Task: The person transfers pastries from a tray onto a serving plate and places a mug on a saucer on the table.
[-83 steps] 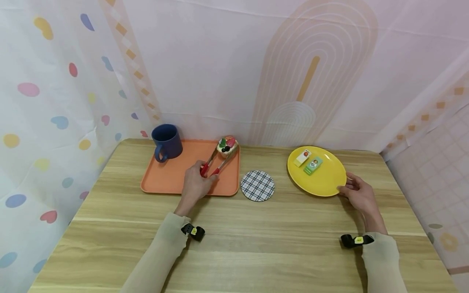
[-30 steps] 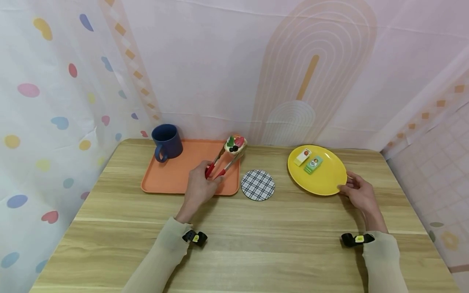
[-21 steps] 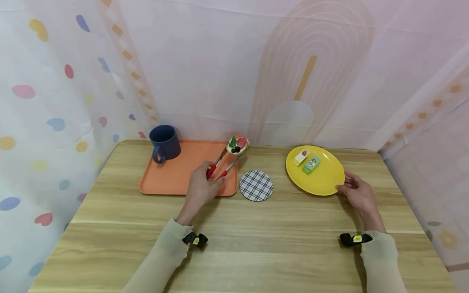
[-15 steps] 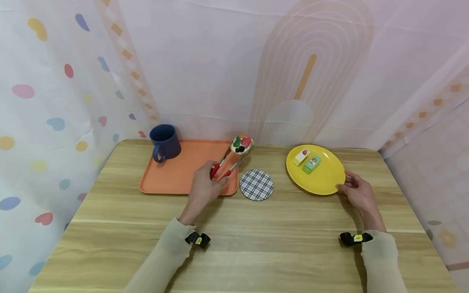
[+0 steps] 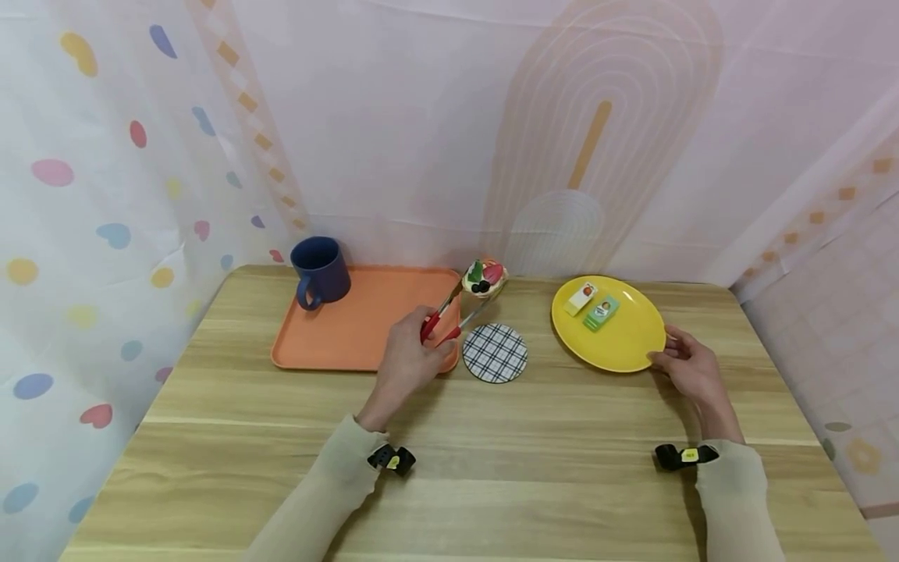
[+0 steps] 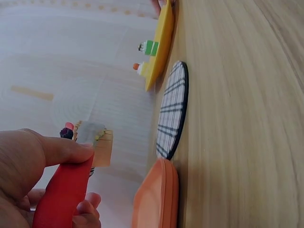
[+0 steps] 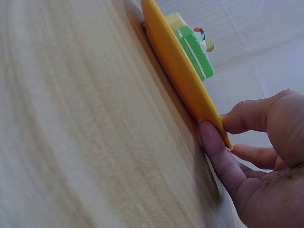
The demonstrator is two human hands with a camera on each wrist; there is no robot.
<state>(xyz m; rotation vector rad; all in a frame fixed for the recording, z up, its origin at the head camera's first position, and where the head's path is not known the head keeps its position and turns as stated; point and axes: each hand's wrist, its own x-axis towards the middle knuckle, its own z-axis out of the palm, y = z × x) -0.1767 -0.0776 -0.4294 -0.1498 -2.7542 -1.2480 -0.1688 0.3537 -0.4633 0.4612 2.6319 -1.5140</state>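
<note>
My left hand (image 5: 410,351) holds red-handled metal tongs (image 5: 431,323) whose tips clasp a fruit-topped cupcake (image 5: 485,279). The cupcake is raised, just past the right edge of the orange tray (image 5: 365,343). In the left wrist view, the thumb presses the red tong handle (image 6: 61,194), and the cupcake (image 6: 105,149) appears beyond it. My right hand (image 5: 694,371) pinches the right rim of a yellow plate (image 5: 625,339). On that plate sit a yellow-white cake slice (image 5: 580,299) and a green cake slice (image 5: 601,313). The right wrist view shows fingers on both faces of the plate rim (image 7: 175,61).
A dark blue mug (image 5: 323,273) stands on the tray's back left corner. Between tray and plate lies a round plaid coaster (image 5: 495,353). Behind the wooden table (image 5: 534,468) hangs a patterned curtain (image 5: 393,140).
The tongs have lifted the cupcake off the tray and carried it to the right, past the tray's edge. My right hand keeps its hold on the plate, which stays in place.
</note>
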